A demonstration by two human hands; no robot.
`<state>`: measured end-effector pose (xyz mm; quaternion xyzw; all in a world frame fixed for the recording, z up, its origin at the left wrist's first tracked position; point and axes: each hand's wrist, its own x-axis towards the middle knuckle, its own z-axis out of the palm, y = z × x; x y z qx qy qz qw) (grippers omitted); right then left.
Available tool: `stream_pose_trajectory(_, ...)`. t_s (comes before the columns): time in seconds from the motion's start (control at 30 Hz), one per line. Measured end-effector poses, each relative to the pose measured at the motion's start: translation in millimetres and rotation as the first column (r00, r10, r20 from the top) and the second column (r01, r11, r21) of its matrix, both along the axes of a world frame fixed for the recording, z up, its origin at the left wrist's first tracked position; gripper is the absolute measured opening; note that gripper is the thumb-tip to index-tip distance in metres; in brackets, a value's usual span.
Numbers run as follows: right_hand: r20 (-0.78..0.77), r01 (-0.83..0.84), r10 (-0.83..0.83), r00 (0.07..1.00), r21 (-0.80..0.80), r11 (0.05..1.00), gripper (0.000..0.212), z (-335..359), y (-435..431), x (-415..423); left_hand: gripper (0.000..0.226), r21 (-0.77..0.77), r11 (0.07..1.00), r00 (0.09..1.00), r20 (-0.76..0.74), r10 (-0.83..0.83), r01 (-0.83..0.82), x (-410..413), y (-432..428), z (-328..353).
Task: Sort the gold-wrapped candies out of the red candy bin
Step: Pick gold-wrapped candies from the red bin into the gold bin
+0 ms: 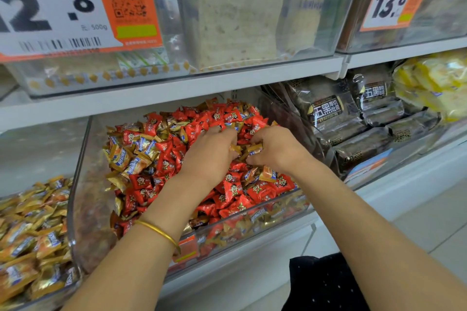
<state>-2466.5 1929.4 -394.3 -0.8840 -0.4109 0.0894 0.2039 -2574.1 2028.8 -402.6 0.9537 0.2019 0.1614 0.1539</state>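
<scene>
A clear plastic bin (75, 184) on the middle shelf is heaped with red-wrapped candies (235, 189), and several gold-wrapped candies (131, 156) lie mixed in along its left side. Both hands are inside the bin on top of the heap. My left hand (212, 151) lies palm down with its fingers curled around gold-wrapped candies (236, 150) at its right edge. My right hand (275, 146) is right beside it and pinches gold-wrapped candies (255, 149) between thumb and fingers. A gold bangle sits on my left wrist.
A second bin of gold-wrapped candies (32, 235) stands to the left. Dark packaged cakes (353, 118) fill the bin on the right, with yellow packs (434, 83) beyond. The upper shelf (177, 91) with price tags hangs close above the heap.
</scene>
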Motion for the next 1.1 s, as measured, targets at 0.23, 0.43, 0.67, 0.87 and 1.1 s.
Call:
stream_pose_trajectory(0.23, -0.006, 0.046, -0.045, 0.999, 0.198, 0.979, 0.035, -4, -5, 6, 0.012, -0.081, 0.993, 0.980, 0.185, -0.068, 0.084, -10, -6, 11)
stream_pose_trajectory(0.43, -0.047, 0.077, -0.065, 0.997, 0.338, 0.938, 0.028, 1, -13, 7, 0.024, -0.163, 0.972, 0.984, 0.068, -0.163, 0.172, -11, -12, 13)
stream_pose_trajectory(0.67, -0.049, 0.093, -0.081, 0.996, 0.350, 0.932, 0.031, 2, -20, 9, 0.027, -0.093, 0.978, 0.979, -0.074, -0.191, 0.184, -13, -12, 8)
stream_pose_trajectory(0.87, -0.042, 0.078, -0.068, 0.997, 0.340, 0.937, 0.031, 0, -19, 8, 0.022, -0.067, 0.985, 0.976, -0.139, -0.165, 0.157, -8, -14, 3)
stream_pose_trajectory(1.1, -0.041, 0.075, -0.065, 0.997, 0.344, 0.936, 0.032, -1, -20, 10, 0.034, -0.022, 0.984, 0.972, -0.156, -0.177, 0.176, -5, -15, 3)
